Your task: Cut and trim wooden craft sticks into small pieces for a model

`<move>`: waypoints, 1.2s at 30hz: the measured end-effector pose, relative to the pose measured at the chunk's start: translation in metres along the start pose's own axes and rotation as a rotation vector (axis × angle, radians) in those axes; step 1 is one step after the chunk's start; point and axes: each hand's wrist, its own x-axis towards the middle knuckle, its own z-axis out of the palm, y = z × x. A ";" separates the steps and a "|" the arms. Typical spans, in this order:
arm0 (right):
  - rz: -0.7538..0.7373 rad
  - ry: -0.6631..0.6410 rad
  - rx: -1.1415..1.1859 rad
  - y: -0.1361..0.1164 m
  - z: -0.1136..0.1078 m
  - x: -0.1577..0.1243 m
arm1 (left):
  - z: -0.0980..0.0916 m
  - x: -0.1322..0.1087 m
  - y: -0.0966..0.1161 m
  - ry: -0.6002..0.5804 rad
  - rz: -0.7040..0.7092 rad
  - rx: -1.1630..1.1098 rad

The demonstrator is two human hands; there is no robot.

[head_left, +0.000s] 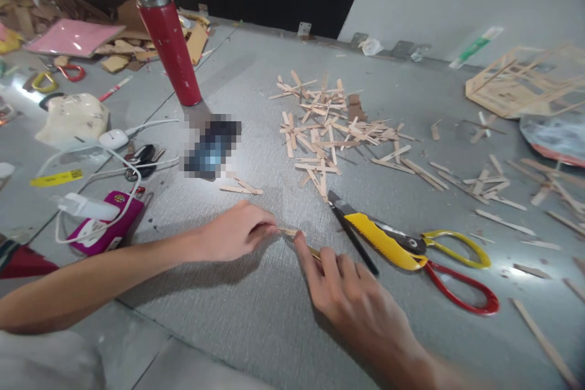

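My left hand [237, 230] is closed in a pinch on the end of a short wooden stick [287, 232], just above the grey table [237, 311]. My right hand [350, 286] is wrapped round a slim yellow-handled cutter [314, 253], mostly hidden by the fingers. Its index fingertip presses at the stick's other end. Right beside this hand lie big scissors [411, 250] with one yellow and one red handle, a yellow sheath on a blade. A thin black tool [354, 241] lies along them.
A pile of wooden sticks [326, 119] spreads behind my hands. A red flask [169, 49] stands near a blurred phone [212, 149]. Leftward are a purple power bank [121, 210], cables, and keys [144, 158]. A wooden stick frame [516, 82] sits at the right.
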 end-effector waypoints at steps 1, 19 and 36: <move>-0.008 -0.005 0.002 0.000 0.001 -0.001 | 0.000 0.000 0.000 0.001 0.003 0.006; -0.045 -0.327 0.108 0.027 0.004 0.027 | 0.000 0.005 0.000 -0.011 0.006 0.030; -0.131 -0.526 0.326 0.046 -0.008 0.047 | 0.007 0.002 -0.004 0.033 -0.041 0.059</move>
